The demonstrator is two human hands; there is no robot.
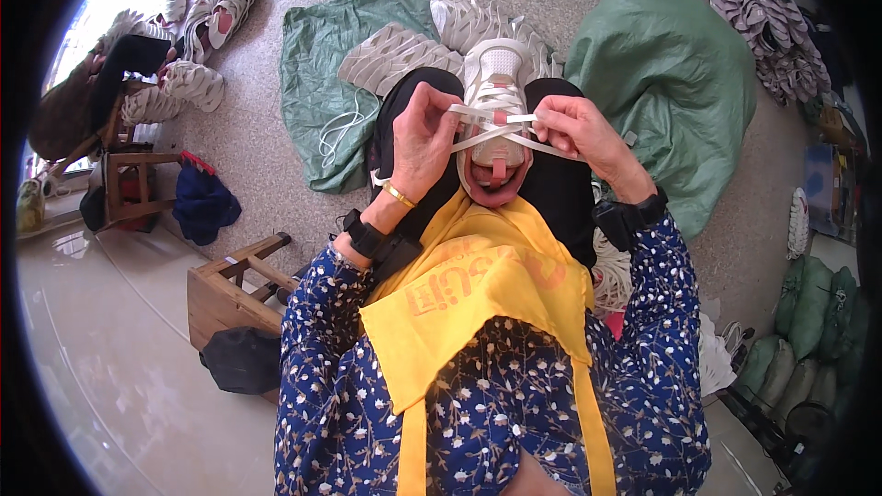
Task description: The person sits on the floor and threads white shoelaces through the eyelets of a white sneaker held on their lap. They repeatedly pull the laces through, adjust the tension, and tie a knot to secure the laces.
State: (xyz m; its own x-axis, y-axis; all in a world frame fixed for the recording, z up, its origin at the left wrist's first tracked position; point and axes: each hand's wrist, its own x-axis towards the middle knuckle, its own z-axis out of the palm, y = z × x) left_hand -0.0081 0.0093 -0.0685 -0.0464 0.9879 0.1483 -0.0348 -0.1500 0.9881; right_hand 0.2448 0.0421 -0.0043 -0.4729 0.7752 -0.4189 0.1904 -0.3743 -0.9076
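A white sneaker (496, 73) with a pink lining sits between my knees, its toe pointing away and its heel toward me. White flat shoelaces (496, 129) cross over its tongue. My left hand (424, 140) pinches one lace between thumb and fingers at the left of the shoe's opening. On the other side my right hand (581, 136) pinches lace too, at about the same height. Between the hands the lace is stretched across the pink loop on the tongue. A yellow apron (478, 285) covers my lap just below the heel.
Stacked shoe uppers (395, 60) lie beyond my knees on a green woven sheet (312, 55), with loose white laces (344, 133) near them. A full green sack (671, 83) stands at the right. To the left are a wooden stool (239, 285) and a chair (133, 184); more shoes (767, 23) pile at far right.
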